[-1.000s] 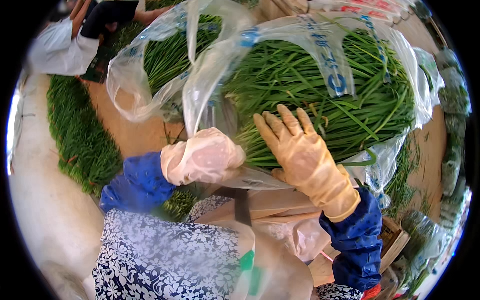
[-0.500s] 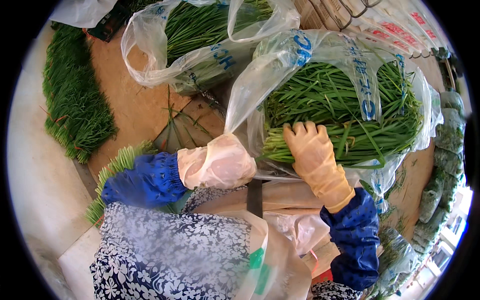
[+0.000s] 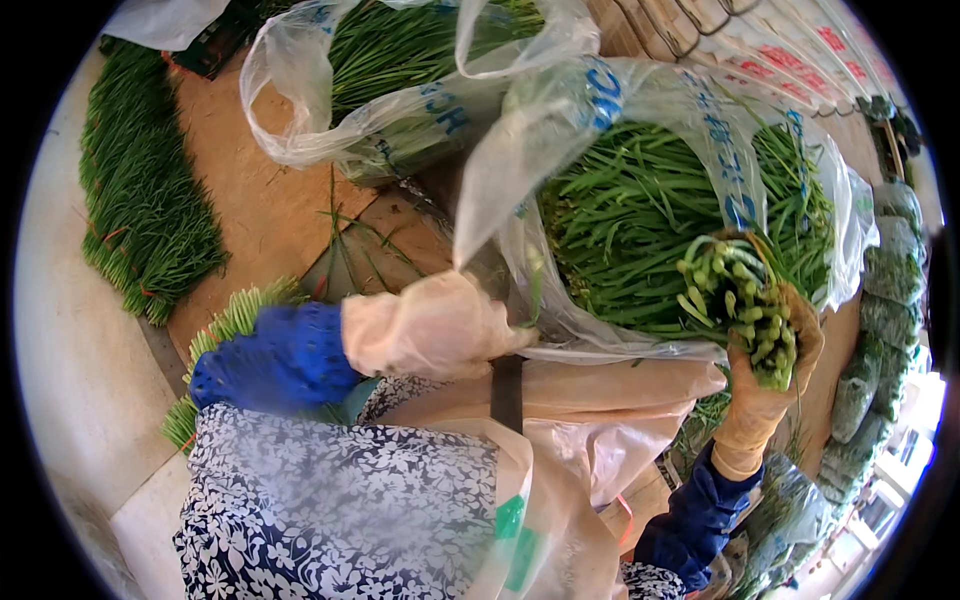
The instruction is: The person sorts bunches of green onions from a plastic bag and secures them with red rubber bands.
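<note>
My right hand point(image 3: 775, 375), in a tan rubber glove, wraps round a bundle of garlic chives point(image 3: 765, 335). The pale cut ends of that bundle face me, over the near right side of an open clear plastic bag point(image 3: 500, 190). Inside the bag lies a thick mass of long green garlic chive leaves point(image 3: 630, 220). My left hand point(image 3: 435, 325), in a pale glove, is closed on the near left edge of this bag and pulls it taut. Its fingertips are partly blurred, with a stem or two beside them.
Another plastic bag of chives point(image 3: 400, 60) stands behind, to the left. A long row of tied chives point(image 3: 140, 190) lies at far left, and more chives point(image 3: 240, 315) lie by my left sleeve. Wrapped bundles point(image 3: 880, 330) line the right side. Loose leaves point(image 3: 345, 250) lie on the brown board.
My right hand has moved right from the bag's near left side, and the bundle of chives in it now turns its cut ends toward me. My left hand keeps its hold on the bag.
</note>
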`<state>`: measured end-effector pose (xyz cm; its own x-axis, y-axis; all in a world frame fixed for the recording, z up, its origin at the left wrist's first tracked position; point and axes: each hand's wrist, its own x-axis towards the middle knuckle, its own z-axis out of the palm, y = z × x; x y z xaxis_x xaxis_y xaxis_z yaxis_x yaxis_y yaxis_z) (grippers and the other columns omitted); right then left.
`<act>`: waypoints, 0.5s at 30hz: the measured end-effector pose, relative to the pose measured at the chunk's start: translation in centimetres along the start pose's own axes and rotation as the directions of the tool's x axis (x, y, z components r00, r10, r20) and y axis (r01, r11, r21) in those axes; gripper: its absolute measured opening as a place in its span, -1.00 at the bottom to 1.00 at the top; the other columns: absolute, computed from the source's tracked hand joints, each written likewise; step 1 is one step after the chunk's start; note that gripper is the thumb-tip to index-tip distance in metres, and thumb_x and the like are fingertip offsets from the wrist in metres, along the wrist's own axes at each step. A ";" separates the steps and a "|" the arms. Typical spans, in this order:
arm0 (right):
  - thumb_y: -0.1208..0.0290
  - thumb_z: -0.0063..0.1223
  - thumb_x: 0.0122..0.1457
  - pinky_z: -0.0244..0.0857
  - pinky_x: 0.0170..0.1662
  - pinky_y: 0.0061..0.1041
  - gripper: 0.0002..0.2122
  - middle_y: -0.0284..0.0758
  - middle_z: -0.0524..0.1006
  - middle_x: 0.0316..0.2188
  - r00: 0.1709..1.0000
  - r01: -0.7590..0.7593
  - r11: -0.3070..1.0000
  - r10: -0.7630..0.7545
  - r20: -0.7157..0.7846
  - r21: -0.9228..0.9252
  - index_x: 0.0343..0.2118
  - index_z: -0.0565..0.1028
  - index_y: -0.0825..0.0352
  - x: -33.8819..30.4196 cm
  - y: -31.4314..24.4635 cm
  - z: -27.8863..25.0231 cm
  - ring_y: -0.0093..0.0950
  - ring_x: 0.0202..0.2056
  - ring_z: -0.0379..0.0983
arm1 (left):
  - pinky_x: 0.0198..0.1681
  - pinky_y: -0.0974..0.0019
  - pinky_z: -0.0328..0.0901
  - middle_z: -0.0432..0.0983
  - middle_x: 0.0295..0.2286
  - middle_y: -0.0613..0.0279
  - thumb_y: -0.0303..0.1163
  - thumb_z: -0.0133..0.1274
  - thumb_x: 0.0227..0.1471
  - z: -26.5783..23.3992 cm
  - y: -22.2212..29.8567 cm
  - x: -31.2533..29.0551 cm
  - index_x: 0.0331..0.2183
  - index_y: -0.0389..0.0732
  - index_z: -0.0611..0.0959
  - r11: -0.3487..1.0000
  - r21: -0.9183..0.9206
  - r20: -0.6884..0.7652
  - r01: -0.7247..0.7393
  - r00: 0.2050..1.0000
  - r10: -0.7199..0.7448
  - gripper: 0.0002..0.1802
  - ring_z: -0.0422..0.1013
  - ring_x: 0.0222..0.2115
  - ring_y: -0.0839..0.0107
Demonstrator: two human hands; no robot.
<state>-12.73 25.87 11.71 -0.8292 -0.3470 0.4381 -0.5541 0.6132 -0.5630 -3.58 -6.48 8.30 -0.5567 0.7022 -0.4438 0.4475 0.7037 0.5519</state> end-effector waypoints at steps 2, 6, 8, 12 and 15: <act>0.41 0.32 -0.12 0.13 0.19 -0.21 -0.49 -0.20 0.50 -0.08 0.997 0.072 0.997 -0.072 -0.014 -0.001 -0.06 0.41 0.39 0.0 0.5 0.2 -0.25 0.07 0.34 | -0.15 0.11 0.42 0.56 -0.22 0.10 -0.27 0.15 -0.01 -2.4 -0.4 0.1 0.06 -0.13 0.52 0.987 -0.151 -0.115 -0.052 0.993 0.035 -0.45 0.50 -0.20 0.20; 0.48 0.31 -0.12 0.20 0.15 -0.28 -0.51 -0.19 0.50 -0.09 0.993 0.115 0.992 -0.115 0.007 -0.056 -0.06 0.43 0.41 -0.3 0.4 0.5 -0.27 -0.01 0.40 | 0.07 0.11 0.32 0.42 0.03 -0.04 -0.18 0.29 -0.18 -5.4 -0.5 3.0 0.18 -0.14 0.38 0.911 -0.268 -0.749 -0.312 0.662 0.006 -0.14 0.40 -0.02 0.16; 0.62 0.27 -0.15 0.22 0.13 -0.29 -0.50 -0.14 0.49 -0.07 0.989 0.148 0.989 -0.148 0.003 -0.027 -0.04 0.41 0.42 0.4 0.2 1.6 -0.24 -0.02 0.41 | 0.16 0.14 0.23 0.36 0.09 0.02 -0.30 0.35 -0.22 -4.1 -0.8 5.2 0.28 -0.09 0.16 0.907 -0.346 -0.698 -0.238 0.712 -0.080 0.07 0.37 0.01 0.16; 0.64 0.21 -0.16 0.28 0.08 -0.38 -0.29 -0.07 0.37 0.13 0.989 0.112 0.994 -0.109 0.095 -0.020 0.17 0.25 0.43 1.4 -0.6 2.8 -0.30 -0.04 0.41 | 0.17 0.27 0.20 0.31 0.12 0.11 -0.56 0.40 -0.31 -2.2 -0.8 10.7 0.33 -0.09 -0.06 0.421 -0.758 -0.605 -0.499 0.778 -0.168 0.29 0.29 0.08 0.34; 0.58 0.27 -0.20 0.23 0.14 -0.34 -0.10 -0.07 0.24 0.23 0.959 0.133 0.974 -0.080 0.272 -0.184 0.30 0.09 0.40 2.1 -2.1 2.9 -0.17 0.08 0.31 | 0.16 0.34 0.20 0.30 0.12 0.20 -0.65 0.39 -0.30 -2.2 0.8 13.5 0.34 -0.09 -0.06 0.054 -0.753 -0.658 -0.656 0.748 -0.085 0.29 0.26 0.09 0.45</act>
<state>-13.53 21.75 11.79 -0.7711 -0.5744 0.2746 -0.6363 0.6815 -0.3614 -12.31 3.31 4.29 -0.9153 0.3937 0.0853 -0.1373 -0.5040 0.8527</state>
